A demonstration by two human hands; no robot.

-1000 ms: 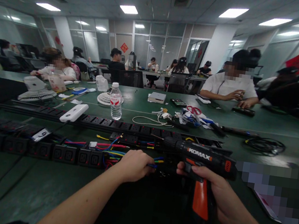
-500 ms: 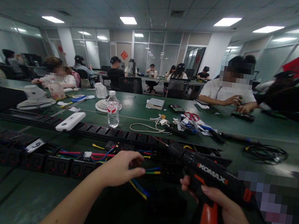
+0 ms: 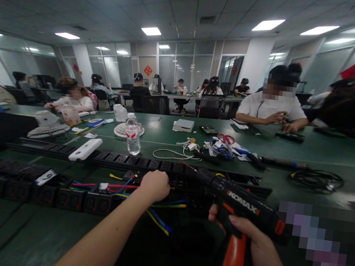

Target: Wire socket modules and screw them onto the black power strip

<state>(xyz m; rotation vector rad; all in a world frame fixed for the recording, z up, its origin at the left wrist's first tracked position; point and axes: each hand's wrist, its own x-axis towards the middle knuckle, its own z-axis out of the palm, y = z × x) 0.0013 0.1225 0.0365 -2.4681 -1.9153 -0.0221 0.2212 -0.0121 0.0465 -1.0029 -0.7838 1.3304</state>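
Note:
My right hand (image 3: 254, 245) is wrapped round the grip of a black and orange cordless drill (image 3: 242, 201) marked KOMAX. Its long thin bit points up and to the left, towards the far black power strip (image 3: 124, 159). My left hand (image 3: 156, 186) reaches over the opened part of a power strip, knuckles up and fingers curled down. What those fingers hold, if anything, is hidden. Around it lie red, blue and yellow-green wires (image 3: 160, 223). A nearer row of black sockets (image 3: 71, 198) runs left from the wires, with a white numbered tag (image 3: 46, 177) on it.
A white power bank (image 3: 85, 149) rests on the far strip. Behind stand a water bottle (image 3: 133, 138) and a white fan (image 3: 48, 126). Red-handled scissors (image 3: 226, 139), gloves, a white cable (image 3: 174, 156) and a black coiled cable (image 3: 316, 181) lie beyond. A co-worker (image 3: 271, 109) sits across the table.
My left hand has moved slightly forward and up, and its fingers have curled down out of sight. The drill in my right hand has shifted a little to the left.

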